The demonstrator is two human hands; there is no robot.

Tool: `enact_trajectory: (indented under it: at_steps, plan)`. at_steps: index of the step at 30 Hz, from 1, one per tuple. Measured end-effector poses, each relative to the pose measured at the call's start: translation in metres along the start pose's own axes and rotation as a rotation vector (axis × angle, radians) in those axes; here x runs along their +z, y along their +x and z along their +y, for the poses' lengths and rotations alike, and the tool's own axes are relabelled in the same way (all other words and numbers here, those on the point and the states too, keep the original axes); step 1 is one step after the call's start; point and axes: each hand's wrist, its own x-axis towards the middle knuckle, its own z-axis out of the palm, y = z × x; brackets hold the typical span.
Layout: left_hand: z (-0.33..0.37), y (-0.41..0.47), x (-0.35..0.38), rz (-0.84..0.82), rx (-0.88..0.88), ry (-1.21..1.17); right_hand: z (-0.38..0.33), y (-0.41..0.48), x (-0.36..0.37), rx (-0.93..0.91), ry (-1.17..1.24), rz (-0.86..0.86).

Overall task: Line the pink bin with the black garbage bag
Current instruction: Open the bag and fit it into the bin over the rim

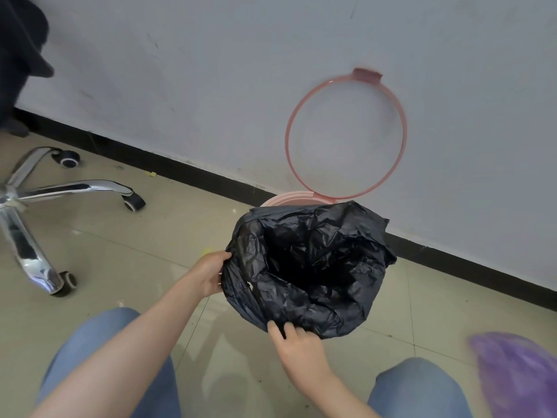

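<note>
The black garbage bag [310, 267] is spread open, its mouth facing me, and drapes over the pink bin [283, 199], of which only a strip of the far rim shows. The bin's pink ring lid [346, 134] is flipped up against the wall. My left hand [212, 274] pinches the bag's left edge. My right hand [297, 346] grips the bag's near edge from below. The bin's body is hidden under the bag.
The bin stands against a white wall with a black baseboard [180, 170]. A chrome office chair base [45, 200] with castors is on the tiled floor at left. A purple plastic bag [518, 378] lies at lower right. My knees in jeans [419, 390] frame the bottom.
</note>
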Motion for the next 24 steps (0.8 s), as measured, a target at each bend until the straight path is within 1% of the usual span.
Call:
enact_trajectory:
  at_steps: [2,4,6,7,9,11,12,13,14,15,17,19,22,24]
  plan:
    - [0.001,0.004,0.000,0.032,0.031,-0.012,-0.003,0.002,-0.002,0.076,0.023,-0.028]
    - [0.009,0.008,0.001,0.090,0.078,-0.030,-0.005,0.002,-0.009,0.053,0.053,-0.005]
    - [0.020,0.011,0.003,0.143,0.168,0.015,-0.003,0.002,-0.019,-0.015,0.128,0.120]
    - [0.026,0.014,0.005,0.158,0.235,0.065,0.004,0.004,-0.024,-0.006,0.183,0.211]
    - [0.040,0.017,0.010,0.165,0.386,0.177,0.027,0.015,-0.037,0.093,0.242,0.373]
    - [0.054,0.019,0.018,0.150,0.521,0.287,0.063,0.030,-0.045,0.296,0.260,0.444]
    - [0.062,0.021,0.023,0.142,0.594,0.354,0.083,0.039,-0.049,0.419,0.277,0.431]
    - [0.069,0.023,0.028,0.135,0.661,0.441,0.102,0.047,-0.052,0.532,0.300,0.370]
    - [0.075,0.025,0.034,0.131,0.719,0.547,0.120,0.055,-0.053,0.608,0.307,0.273]
    - [0.080,0.028,0.040,0.136,0.763,0.664,0.136,0.063,-0.052,0.635,0.307,0.180]
    - [0.088,0.034,0.049,0.178,0.839,0.867,0.161,0.079,-0.046,0.586,0.284,0.081]
    - [0.091,0.040,0.056,0.246,0.893,0.991,0.174,0.096,-0.041,0.528,0.267,0.010]
    - [0.092,0.049,0.060,0.330,0.951,1.039,0.188,0.118,-0.032,0.488,0.280,-0.103]
    - [0.092,0.056,0.061,0.378,0.962,1.010,0.195,0.128,-0.025,0.511,0.333,-0.127]
